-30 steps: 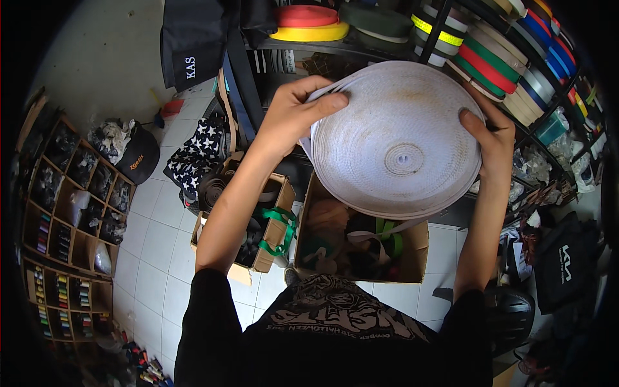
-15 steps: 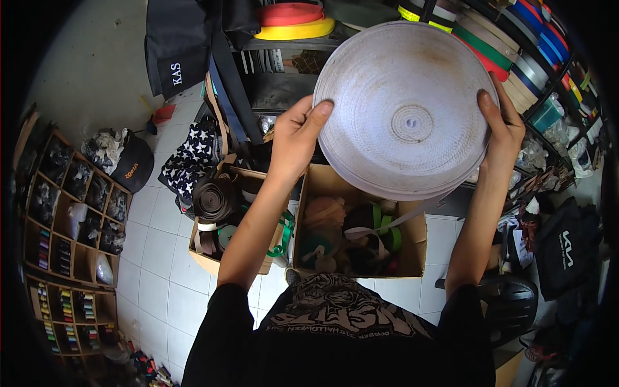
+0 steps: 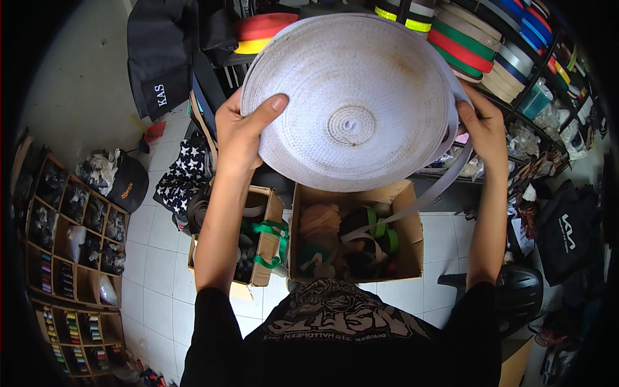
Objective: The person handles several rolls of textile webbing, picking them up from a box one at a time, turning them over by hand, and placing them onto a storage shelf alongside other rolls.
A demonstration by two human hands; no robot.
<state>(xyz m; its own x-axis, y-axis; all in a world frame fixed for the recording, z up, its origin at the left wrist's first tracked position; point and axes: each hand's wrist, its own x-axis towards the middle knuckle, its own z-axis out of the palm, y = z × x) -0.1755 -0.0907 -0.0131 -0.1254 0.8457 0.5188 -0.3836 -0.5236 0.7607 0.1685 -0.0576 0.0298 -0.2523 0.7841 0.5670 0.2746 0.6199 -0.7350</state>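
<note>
A large, flat roll of white webbing (image 3: 342,90), stained brownish near its upper right, is held up in front of me between both hands. My left hand (image 3: 244,126) grips its left rim, thumb across the face and the other fingers behind. At the right rim, my right hand (image 3: 480,126) is closed on the outer layer of webbing, which stands slightly away from the coil. From there a loose tail of webbing (image 3: 433,193) curves down to the cardboard box (image 3: 412,242) below, where green straps (image 3: 390,237) and other rolls lie.
A second cardboard box (image 3: 263,264) with rolls and a green ribbon (image 3: 276,244) stands at left. Coloured webbing rolls (image 3: 467,45) fill the shelves behind. A compartment rack (image 3: 84,245) of thread spools lines the left; a black chair (image 3: 516,293) stands at right.
The webbing roll and both hands have shifted left, and the roll has tilted. At the right, the outer layer has come away from the coil, and more of the loose tail shows.
</note>
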